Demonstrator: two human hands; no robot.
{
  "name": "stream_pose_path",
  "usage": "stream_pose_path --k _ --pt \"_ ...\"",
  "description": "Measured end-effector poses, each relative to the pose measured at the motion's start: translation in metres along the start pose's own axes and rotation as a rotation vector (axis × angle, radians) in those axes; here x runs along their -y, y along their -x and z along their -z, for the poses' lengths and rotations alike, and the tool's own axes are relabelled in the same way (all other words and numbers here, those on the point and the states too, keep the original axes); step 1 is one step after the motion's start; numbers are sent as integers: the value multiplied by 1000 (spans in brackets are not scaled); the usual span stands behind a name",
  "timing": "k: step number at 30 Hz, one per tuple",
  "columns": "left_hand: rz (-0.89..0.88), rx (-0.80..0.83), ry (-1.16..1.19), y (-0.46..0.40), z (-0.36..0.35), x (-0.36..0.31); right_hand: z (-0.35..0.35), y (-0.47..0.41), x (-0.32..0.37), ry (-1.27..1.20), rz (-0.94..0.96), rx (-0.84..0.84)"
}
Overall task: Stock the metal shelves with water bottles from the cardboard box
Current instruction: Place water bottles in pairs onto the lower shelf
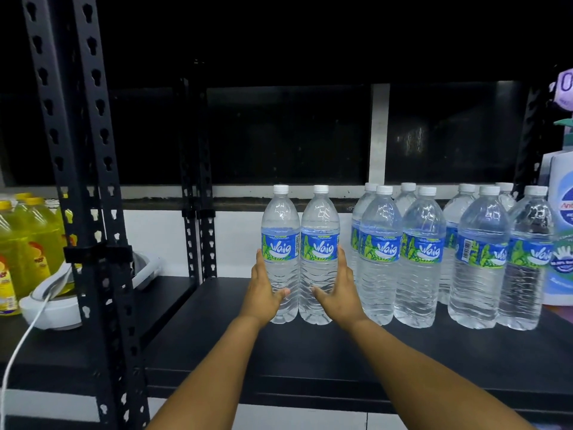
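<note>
black metal shelf (310,352), dark window (288,131), white wall (161,237)

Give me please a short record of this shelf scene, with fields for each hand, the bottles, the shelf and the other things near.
left hand: left hand holds the left bottle from its outer side
right hand: right hand holds the right bottle from its outer side
held pair: upright, side by side, touching, standing on the shelf
stocked bottles: group of upright bottles to the right, in rows
left bay: yellow bottles, white device
cardboard box: not in view
</note>
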State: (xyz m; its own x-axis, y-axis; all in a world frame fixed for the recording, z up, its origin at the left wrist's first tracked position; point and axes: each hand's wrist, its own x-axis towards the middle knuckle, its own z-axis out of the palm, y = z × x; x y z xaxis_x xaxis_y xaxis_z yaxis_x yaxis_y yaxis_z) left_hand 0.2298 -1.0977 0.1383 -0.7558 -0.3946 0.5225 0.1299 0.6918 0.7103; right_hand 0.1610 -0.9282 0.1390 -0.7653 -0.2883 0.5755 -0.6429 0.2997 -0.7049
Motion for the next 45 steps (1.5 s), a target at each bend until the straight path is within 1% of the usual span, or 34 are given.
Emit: stream_pose_path --k 12,15,21,28,33,39,45 --pt "44 53 17 -1 4 -4 0 2 2 14 -23 -3" --pt "47 15 20 1 2 -6 -1 3 3 13 -22 -5" --pt "61 -63 4 6 -5 -8 -7 6 8 27 -62 -70" --pt "61 -32 34 3 0 -1 -8 6 8 31 -75 -75" --pt "70 -13 18 7 3 -3 -6 8 11 20 -76 -25" --pt "63 39 -96 20 4 -4 1 15 14 26 -95 57" --pt "32 102 -163 33 9 -2 5 36 6 154 -150 175"
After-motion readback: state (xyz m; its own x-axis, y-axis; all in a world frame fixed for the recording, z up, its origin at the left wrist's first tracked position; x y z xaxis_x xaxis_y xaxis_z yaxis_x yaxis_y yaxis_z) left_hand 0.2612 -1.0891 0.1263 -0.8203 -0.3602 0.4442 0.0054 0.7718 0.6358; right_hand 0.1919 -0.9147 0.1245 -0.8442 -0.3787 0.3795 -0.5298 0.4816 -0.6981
